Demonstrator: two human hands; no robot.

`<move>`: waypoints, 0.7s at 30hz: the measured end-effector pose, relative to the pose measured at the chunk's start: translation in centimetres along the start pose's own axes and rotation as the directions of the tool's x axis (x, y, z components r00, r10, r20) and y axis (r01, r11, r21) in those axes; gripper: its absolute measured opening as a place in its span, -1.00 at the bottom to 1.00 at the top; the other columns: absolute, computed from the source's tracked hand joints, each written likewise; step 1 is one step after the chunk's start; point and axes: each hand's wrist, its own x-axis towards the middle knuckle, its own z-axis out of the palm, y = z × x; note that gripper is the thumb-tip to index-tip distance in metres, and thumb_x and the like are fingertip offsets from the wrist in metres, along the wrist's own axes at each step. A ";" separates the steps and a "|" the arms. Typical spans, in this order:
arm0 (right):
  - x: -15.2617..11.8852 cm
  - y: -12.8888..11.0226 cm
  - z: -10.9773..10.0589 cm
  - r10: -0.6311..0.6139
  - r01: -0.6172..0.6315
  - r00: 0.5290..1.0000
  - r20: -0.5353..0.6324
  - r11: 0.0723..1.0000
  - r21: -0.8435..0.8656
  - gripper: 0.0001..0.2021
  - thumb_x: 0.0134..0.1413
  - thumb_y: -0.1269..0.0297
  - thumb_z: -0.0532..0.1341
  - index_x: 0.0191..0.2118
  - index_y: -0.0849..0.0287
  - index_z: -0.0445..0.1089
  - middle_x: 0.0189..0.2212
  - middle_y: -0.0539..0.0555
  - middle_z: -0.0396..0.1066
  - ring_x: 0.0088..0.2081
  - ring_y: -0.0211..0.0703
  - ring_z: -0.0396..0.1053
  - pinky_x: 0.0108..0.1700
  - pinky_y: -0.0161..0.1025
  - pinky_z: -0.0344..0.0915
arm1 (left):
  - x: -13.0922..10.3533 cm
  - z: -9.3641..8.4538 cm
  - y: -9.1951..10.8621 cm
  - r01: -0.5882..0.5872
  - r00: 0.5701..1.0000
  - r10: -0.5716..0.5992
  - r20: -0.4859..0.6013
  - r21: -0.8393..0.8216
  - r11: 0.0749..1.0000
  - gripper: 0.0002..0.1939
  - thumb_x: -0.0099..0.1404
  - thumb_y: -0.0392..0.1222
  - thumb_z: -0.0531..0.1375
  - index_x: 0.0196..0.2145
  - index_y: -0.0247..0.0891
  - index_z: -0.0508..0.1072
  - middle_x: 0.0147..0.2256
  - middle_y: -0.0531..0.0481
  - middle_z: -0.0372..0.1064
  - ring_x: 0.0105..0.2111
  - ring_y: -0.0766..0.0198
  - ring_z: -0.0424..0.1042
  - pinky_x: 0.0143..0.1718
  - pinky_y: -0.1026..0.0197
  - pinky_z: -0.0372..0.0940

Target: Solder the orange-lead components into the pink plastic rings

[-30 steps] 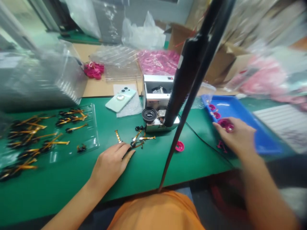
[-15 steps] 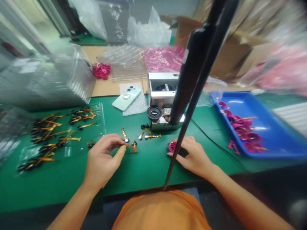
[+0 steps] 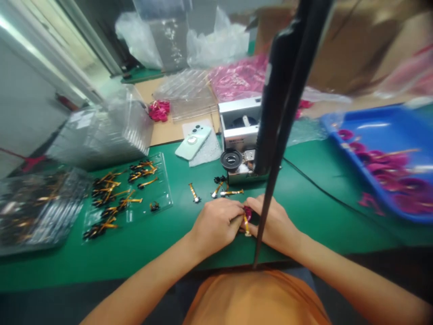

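My left hand [image 3: 216, 223] is closed at the table's front, its fingertips pinching a small orange flex cable [image 3: 246, 225] whose strip hangs down toward me. Facing it, my right hand [image 3: 279, 228] wraps round a small magenta ring-shaped part [image 3: 248, 212]. The two hands meet there, the cable's upper end against the magenta part; whether it sits inside is hidden by my fingers. Just beyond lie several loose flex cables with black-and-silver ends, among them one flex cable [image 3: 194, 193] standing apart and another flex cable [image 3: 232, 192] lying crosswise.
A clear plastic tray [image 3: 165, 198] of flex cables lies left, beside stacked trays [image 3: 37, 212]. Behind my hands stands a silver machine [image 3: 238, 140] with a round black dial; a dark pole [image 3: 279, 117] crosses the view. A phone [image 3: 193, 142] and a blue tray [image 3: 368, 189] of magenta parts flank it.
My left hand has moved right, bringing the flex cable to the magenta part in my right hand. The view has shifted, so the table things appear farther right.
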 end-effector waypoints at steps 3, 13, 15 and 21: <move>-0.1 0.0 0.3 0.021 -0.021 1.000 0.003 1.000 -0.005 -0.81 0.11 0.43 0.33 -0.29 0.02 0.31 -0.44 0.05 0.44 -0.35 0.10 0.45 -0.27 -0.02 0.29 | 0.2 0.0 -0.2 -0.033 0.999 0.032 0.030 0.039 0.999 -0.82 0.48 -0.37 0.27 -0.25 -0.20 0.66 -0.16 -0.01 0.74 -0.20 0.14 0.73 -0.07 0.13 0.61; -0.5 0.8 1.2 -0.016 0.016 1.000 0.009 1.000 0.003 -0.81 0.30 0.28 0.27 -0.28 0.05 0.21 -0.44 0.05 0.41 -0.36 0.09 0.42 -0.21 0.00 0.22 | 0.0 -0.2 0.0 -0.135 0.972 0.059 0.229 0.331 0.934 -0.83 0.44 -0.41 0.25 -0.30 -0.25 0.59 -0.21 -0.04 0.70 -0.27 0.09 0.64 -0.20 0.07 0.57; -0.5 0.7 1.3 -0.008 0.008 1.000 0.023 1.000 0.011 -0.82 0.28 0.30 0.26 -0.28 0.05 0.20 -0.44 0.06 0.41 -0.36 0.11 0.43 -0.20 0.02 0.24 | 0.3 0.0 0.5 -0.129 0.962 0.014 0.273 0.408 0.904 -0.83 0.42 -0.41 0.27 -0.33 -0.24 0.57 -0.28 -0.02 0.66 -0.33 0.10 0.60 -0.30 0.09 0.52; -0.1 0.3 0.5 0.015 -0.017 0.993 0.115 1.000 0.011 -0.87 0.24 0.37 0.26 -0.25 0.05 0.26 -0.40 0.10 0.46 -0.31 0.18 0.50 -0.17 0.11 0.35 | -0.3 -0.1 1.5 -0.291 0.947 0.170 0.273 0.508 0.811 -0.82 0.50 -0.45 0.18 -0.15 -0.34 0.60 -0.17 -0.14 0.67 -0.26 0.07 0.56 -0.26 0.05 0.51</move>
